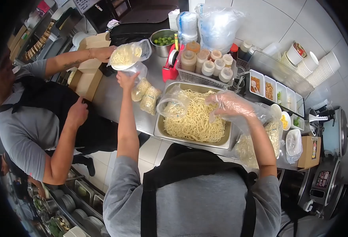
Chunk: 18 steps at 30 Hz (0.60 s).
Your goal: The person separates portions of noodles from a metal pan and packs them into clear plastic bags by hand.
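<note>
My left hand (126, 80) is closed at the edge of a clear plastic bag (139, 70), just below a bag of noodles (123, 55) on a white round surface. My right hand (234, 104), in a loose clear plastic glove, is held over a metal tray (159, 128) of yellow noodles (197, 124). Its fingers are apart and curved, with nothing visible between them. An open clear bag with some noodles (174, 103) lies at the tray's left side. Beside it on the counter sit filled noodle bags (150, 98).
A co-worker's hand (104, 53) is at the noodle bag on the left, near a cardboard box (85, 85). Behind the tray stand a basket of sauce bottles (205, 63) and a pot of limes (163, 41). Topping containers (269, 90) and a large noodle bag (247, 148) are right.
</note>
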{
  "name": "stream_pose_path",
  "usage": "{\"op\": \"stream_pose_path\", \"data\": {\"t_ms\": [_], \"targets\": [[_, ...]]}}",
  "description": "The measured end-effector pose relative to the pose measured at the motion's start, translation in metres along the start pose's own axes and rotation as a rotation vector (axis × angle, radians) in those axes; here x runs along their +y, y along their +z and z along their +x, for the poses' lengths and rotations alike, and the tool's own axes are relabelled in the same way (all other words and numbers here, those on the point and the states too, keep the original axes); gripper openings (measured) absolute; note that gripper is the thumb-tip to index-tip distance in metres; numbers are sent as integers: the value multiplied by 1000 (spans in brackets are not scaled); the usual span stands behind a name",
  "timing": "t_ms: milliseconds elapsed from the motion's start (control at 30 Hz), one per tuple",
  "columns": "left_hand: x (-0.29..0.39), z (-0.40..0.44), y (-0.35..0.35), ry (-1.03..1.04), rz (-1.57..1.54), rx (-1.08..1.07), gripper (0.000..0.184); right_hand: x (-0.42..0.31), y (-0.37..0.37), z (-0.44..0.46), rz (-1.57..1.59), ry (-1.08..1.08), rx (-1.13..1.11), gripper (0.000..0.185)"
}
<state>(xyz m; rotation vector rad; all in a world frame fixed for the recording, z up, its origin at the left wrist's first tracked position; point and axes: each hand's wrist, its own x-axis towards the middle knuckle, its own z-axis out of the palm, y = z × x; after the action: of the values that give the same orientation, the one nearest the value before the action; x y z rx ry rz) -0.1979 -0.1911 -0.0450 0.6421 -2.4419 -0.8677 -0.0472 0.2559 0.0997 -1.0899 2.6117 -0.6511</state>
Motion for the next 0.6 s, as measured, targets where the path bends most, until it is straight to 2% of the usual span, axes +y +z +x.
{"op": "stream_pose_path", "data": {"t_ms": [100, 200, 300, 367, 433, 500, 533, 567, 600], "targets": [[28, -13, 19, -143, 86, 59, 117, -7, 1, 1, -40, -41, 26, 52], [36, -19, 22, -104, 66, -25, 117, -15, -9, 5, 55, -62, 63, 48], [19, -12, 25, -126, 137, -108, 119, -7, -12, 5, 226, 59, 184, 42], [18, -11, 10, -172, 254, -220, 114, -14, -17, -1, 112, 155, 294, 40], [-28, 11, 6, 201, 324, -390, 90, -5, -16, -10, 2, 202, 392, 41], [5, 9, -42, 143, 333, -778, 67, 23, 8, -17, -53, 125, 452, 45], [-2, 9, -46, 240, 388, -671, 52, 30, 15, -19, -80, 78, 476, 47], [17, 3, -62, 213, 411, -702, 48, 14, 10, -21, -4, 230, 238, 45], [48, -4, -85, 183, 434, -731, 44, 12, 27, -18, 24, 205, 294, 43]]}}
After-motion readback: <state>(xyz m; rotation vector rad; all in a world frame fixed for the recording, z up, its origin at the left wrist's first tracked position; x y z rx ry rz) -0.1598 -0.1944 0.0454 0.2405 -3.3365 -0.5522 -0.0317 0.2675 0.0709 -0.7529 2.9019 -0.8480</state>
